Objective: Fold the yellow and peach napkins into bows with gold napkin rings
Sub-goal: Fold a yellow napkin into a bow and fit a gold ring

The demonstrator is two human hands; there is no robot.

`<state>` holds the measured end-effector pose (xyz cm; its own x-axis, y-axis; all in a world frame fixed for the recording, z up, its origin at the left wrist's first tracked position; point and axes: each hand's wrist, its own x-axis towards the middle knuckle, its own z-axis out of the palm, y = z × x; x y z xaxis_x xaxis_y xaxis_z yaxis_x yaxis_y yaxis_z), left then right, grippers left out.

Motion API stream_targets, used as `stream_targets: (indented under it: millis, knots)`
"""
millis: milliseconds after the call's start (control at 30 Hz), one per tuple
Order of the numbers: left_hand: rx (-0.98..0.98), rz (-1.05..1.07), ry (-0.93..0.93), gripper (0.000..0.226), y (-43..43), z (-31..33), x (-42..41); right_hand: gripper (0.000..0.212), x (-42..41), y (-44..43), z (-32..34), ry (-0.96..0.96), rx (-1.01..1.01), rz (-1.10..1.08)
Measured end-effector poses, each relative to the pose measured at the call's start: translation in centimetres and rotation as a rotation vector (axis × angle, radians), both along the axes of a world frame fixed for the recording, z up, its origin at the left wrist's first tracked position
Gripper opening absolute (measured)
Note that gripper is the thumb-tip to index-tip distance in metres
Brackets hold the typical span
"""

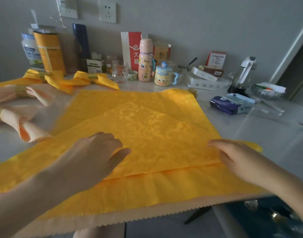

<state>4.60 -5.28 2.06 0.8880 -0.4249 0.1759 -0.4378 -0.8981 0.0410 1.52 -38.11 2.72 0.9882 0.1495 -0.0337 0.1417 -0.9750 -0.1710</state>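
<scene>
Yellow napkin (147,127) was found spread flat on the table (250,127). A triangular flap was folded over its middle, tip pointing away from the person. It was laid on top of a peach napkin (113,219), of which only the zigzag edge was seen, at the table's near edge.

The left hand (89,157) was laid palm down on the flap, left of centre, with fingers straight and slightly spread; nothing was gripped. The right hand (233,157) was rested on the flap's right end, fingers straight along the cloth; no pinch was seen.

Two finished yellow bows (82,79), held in gold rings (92,76), were noted at the far left. Two peach bows (6,95), likewise ringed, were noted nearer along the left edge. A loose ring (192,92) was partly hidden behind the yellow napkin's far right corner. A pink bottle (145,62), a mug (162,76) and a tissue pack (231,103) were recorded further back.
</scene>
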Motion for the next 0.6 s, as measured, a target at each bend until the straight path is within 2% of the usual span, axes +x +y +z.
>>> stream_targets:
  millis: [67,167,200,300,333,400,533,600]
  knots:
    - [-0.098,-0.047,0.056,0.065,-2.1,0.1,1.0,0.042,0.9,2.4,0.3,-0.036,0.074,0.060]
    - [-0.001,-0.063,0.190,0.059,-5.3,-1.3,2.6,0.045,2.4,6.7,-0.9,0.003,0.155,0.208]
    - [0.039,-0.042,0.232,0.065,-5.6,-1.9,2.8,0.048,2.8,7.7,-1.6,0.001,0.161,0.243]
    - [0.029,-0.040,0.269,0.118,-5.2,-3.8,2.7,0.065,3.5,8.7,-3.1,0.040,0.067,0.255]
    - [0.023,-0.029,0.285,0.127,-5.1,-4.1,2.4,0.075,3.5,8.7,-3.6,0.064,0.026,0.241]
    - [0.015,-0.006,0.281,0.126,-4.9,-4.6,2.4,0.086,3.3,8.5,-4.3,0.084,-0.039,0.183]
    - [0.021,-0.003,0.262,0.119,-5.0,-4.7,2.6,0.081,3.1,5.8,-4.5,0.108,-0.078,0.077]
    - [0.029,-0.010,0.270,0.113,-5.0,-4.6,2.6,0.085,2.8,3.2,-4.4,0.106,-0.080,0.027]
